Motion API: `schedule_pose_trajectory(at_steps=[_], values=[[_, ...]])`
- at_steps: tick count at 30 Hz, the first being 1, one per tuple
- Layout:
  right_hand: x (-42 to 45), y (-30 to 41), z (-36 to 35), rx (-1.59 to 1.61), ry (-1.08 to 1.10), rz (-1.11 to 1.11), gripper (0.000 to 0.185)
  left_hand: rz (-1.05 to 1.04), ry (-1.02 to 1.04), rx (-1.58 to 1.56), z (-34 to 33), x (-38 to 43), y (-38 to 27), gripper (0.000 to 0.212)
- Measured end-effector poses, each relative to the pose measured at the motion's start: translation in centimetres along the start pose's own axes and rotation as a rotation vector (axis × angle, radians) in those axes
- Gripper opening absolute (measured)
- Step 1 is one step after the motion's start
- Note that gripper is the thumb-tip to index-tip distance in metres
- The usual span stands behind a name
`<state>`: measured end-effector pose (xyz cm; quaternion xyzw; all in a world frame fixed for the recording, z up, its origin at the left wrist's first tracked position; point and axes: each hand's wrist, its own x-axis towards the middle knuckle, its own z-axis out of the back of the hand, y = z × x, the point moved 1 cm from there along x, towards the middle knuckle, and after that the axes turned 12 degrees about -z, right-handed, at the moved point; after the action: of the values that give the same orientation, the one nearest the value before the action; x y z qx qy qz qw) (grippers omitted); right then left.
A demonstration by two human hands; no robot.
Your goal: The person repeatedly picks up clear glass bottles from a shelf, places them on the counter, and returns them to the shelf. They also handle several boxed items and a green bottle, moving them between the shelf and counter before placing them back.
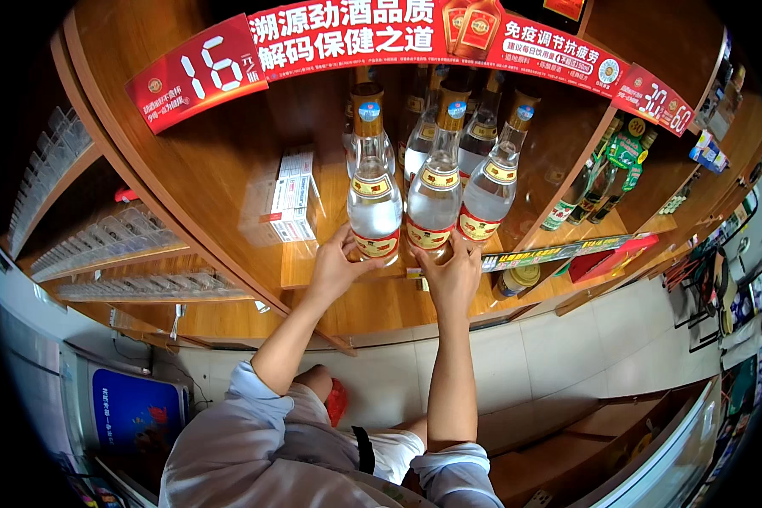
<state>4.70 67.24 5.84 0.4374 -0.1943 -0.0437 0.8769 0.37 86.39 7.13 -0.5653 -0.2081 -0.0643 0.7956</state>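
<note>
My left hand (343,263) grips the base of a clear glass liquor bottle (373,203) with a gold cap and a red and yellow label. At the lower part of a matching bottle (435,197), the middle one of the front row, is my right hand (447,263), its thumb and fingers around the base. A third bottle (487,190) stands just right of it, close to my right fingers. All three are upright at the front of a wooden shelf (301,267). More bottles (419,140) of the same kind stand behind them, partly hidden.
White cartons (292,197) lie on the shelf to the left. Red printed price strips (349,32) run along the shelf edge above. Green-labelled bottles (600,171) fill the compartment at right. A round tin (517,279) sits below, and clear plastic dividers (127,238) line the left shelves.
</note>
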Motion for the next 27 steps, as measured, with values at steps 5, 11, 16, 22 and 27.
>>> schedule_pose_trajectory(at_steps=[5, 11, 16, 22, 27], values=[[-0.1, 0.0, 0.1, 0.073, -0.031, 0.065, 0.067, -0.031, 0.024, 0.062, 0.2, 0.1, 0.4, 0.075], [-0.2, -0.1, -0.3, 0.081, -0.068, 0.067, 0.065, -0.027, -0.036, -0.048, 0.0, 0.0, 0.4, 0.06], [-0.2, -0.2, -0.3, 0.089, -0.07, 0.07, 0.062, 0.002, -0.009, -0.039, -0.1, 0.1, 0.3, 0.065], [-0.3, -0.1, -0.5, 0.087, -0.115, 0.052, 0.064, -0.005, -0.035, 0.02, -0.9, 0.4, 0.2, 0.07], [-0.3, 0.9, 0.2, 0.03, -0.072, 0.002, 0.068, -0.003, -0.078, 0.131, -1.0, 0.5, 0.2, 0.074]])
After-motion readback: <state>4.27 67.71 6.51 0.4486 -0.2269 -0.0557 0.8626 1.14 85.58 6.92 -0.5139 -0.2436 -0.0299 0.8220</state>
